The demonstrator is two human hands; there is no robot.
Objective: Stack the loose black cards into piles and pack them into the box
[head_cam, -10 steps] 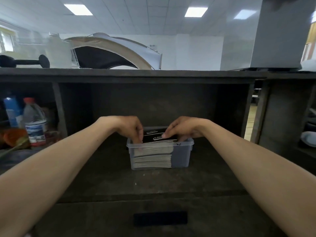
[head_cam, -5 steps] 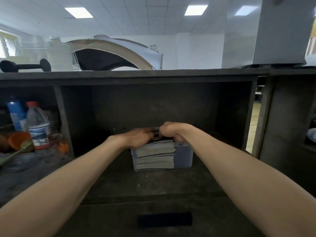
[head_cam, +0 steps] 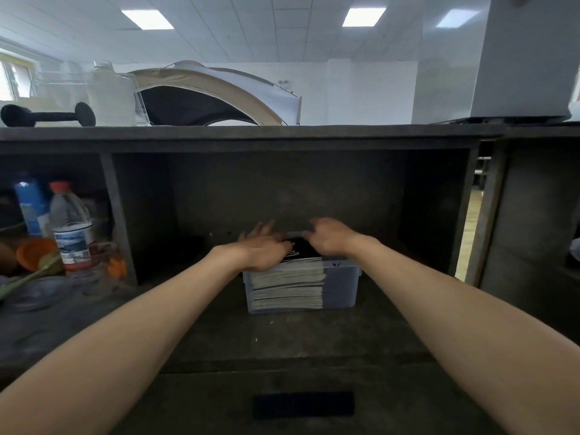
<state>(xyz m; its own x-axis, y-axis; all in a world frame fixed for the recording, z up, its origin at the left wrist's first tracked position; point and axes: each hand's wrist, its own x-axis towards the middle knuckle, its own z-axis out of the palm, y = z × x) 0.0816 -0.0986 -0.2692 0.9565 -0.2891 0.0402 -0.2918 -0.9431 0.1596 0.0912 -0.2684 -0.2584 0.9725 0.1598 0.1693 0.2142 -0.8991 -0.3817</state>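
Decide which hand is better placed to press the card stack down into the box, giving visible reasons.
Left, probably: the left hand lies flat, fingers straight, on the card stack; the right hand curls over the box rim.

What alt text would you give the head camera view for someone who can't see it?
Two bare hands reach into a dark shelf compartment, onto a pile of black cards packed in a clear plastic box: the left hand lies flat on top, the right hand curls at the far edge. Bottles stand in the compartment to the left.
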